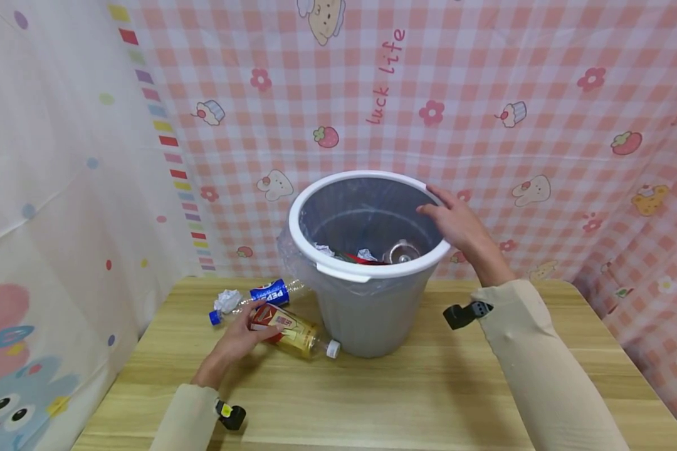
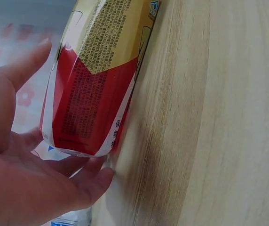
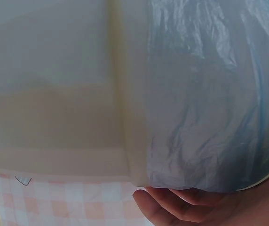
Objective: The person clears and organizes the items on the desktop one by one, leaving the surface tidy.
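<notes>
On the worktop [image 1: 395, 401], at eight o'clock from the bin [image 1: 367, 313], a red-and-gold bottle [image 1: 294, 333] lies on its side. My left hand [image 1: 237, 341] curls round its base end. The front label carries Chinese characters too small for me to read; the panel facing my wrist is packed with fine dark Chinese print, with a small blue emblem near its edge. Its white cap [image 1: 333, 349] points toward four o'clock, right by the bin's foot.

Just past it, toward eleven o'clock, lies a clear bottle [image 1: 299, 289] with a blue cap; its blue label [image 1: 269, 292] shows the white letters PEPS. Crumpled paper [image 1: 227, 300] sits beside its neck.

The bin stands between my hands. My right hand [image 1: 457, 219] grips its white rim at about two o'clock, thumb inside, fingers outside. A thin liner [image 1: 294, 254] hangs over the rim, and inside are crumpled paper and clear plastic [image 1: 403, 252]. At twelve o'clock, the checked cloth [image 1: 350, 69] reads "luck life".
</notes>
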A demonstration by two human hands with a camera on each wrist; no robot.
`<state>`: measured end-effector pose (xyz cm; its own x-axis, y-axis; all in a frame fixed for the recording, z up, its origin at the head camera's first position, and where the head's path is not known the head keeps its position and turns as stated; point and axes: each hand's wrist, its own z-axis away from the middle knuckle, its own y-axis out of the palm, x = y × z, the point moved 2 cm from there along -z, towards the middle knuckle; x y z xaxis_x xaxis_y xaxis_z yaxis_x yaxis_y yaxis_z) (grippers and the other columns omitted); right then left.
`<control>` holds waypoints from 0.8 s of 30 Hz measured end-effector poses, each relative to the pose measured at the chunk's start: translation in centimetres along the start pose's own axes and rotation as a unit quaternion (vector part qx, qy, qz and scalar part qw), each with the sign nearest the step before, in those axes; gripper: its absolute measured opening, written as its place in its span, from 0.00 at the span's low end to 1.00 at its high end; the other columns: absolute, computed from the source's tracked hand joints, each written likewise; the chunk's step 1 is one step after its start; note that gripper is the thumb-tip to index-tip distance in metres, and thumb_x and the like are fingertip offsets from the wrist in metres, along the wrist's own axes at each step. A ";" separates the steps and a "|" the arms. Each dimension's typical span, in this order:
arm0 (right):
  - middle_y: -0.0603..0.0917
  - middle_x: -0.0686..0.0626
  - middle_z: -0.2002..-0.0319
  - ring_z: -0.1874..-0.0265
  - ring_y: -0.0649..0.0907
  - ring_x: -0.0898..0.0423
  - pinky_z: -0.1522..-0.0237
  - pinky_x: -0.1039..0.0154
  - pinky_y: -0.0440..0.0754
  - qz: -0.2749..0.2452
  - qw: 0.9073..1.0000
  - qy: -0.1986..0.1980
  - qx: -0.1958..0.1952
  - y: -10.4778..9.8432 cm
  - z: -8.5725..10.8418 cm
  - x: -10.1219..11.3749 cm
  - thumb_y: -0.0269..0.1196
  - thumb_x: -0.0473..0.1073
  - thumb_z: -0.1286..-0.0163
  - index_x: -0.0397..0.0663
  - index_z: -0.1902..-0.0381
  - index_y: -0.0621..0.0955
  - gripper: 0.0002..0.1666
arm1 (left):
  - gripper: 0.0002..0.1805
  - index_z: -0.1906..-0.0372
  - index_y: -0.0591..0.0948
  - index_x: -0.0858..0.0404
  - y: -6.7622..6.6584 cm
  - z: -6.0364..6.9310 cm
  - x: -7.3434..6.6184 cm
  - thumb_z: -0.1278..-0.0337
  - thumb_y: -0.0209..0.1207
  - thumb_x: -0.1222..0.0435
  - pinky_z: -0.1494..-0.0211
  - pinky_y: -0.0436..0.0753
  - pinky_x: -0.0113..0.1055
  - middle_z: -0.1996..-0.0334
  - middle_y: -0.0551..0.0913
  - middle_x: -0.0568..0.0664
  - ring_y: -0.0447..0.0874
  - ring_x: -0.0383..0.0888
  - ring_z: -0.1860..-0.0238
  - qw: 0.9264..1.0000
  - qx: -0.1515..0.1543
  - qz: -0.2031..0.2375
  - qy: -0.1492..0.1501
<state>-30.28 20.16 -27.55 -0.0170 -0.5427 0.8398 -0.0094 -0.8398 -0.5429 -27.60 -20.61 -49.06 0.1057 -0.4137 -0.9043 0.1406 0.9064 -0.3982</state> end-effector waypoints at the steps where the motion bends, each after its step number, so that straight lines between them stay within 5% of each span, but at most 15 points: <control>1: 0.61 0.41 0.25 0.35 0.71 0.41 0.40 0.46 0.73 0.001 1.000 0.000 0.000 0.0 0.0 0.0 0.52 0.56 0.25 0.67 0.21 0.54 0.39 | 0.46 0.24 0.57 0.58 0.0 0.0 0.1 0.43 0.69 0.56 0.38 0.74 0.50 0.41 0.74 0.65 0.78 0.55 0.45 1.000 0.005 -0.005 0.003; 7: 0.62 0.41 0.25 0.35 0.71 0.40 0.40 0.44 0.74 0.000 1.000 -0.001 0.002 0.0 0.0 0.0 0.51 0.56 0.25 0.66 0.21 0.54 0.38 | 0.49 0.24 0.55 0.60 0.2 -0.1 0.3 0.45 0.70 0.56 0.34 0.71 0.54 0.38 0.71 0.68 0.74 0.60 0.40 1.000 0.014 -0.013 0.010; 24: 0.60 0.41 0.24 0.32 0.68 0.40 0.35 0.42 0.69 0.002 1.000 -0.005 0.002 0.0 -0.1 0.0 0.52 0.55 0.25 0.66 0.21 0.54 0.39 | 0.45 0.31 0.55 0.60 -0.1 0.2 0.5 0.47 0.72 0.58 0.43 0.77 0.45 0.49 0.81 0.63 0.83 0.49 0.53 0.999 0.028 0.010 -0.011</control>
<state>-30.35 20.15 -27.58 -0.0065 -0.5462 0.8376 -0.0048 -0.8376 -0.5462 -27.31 -20.92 -49.47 0.1314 -0.3987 -0.9076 0.1933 0.9083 -0.3710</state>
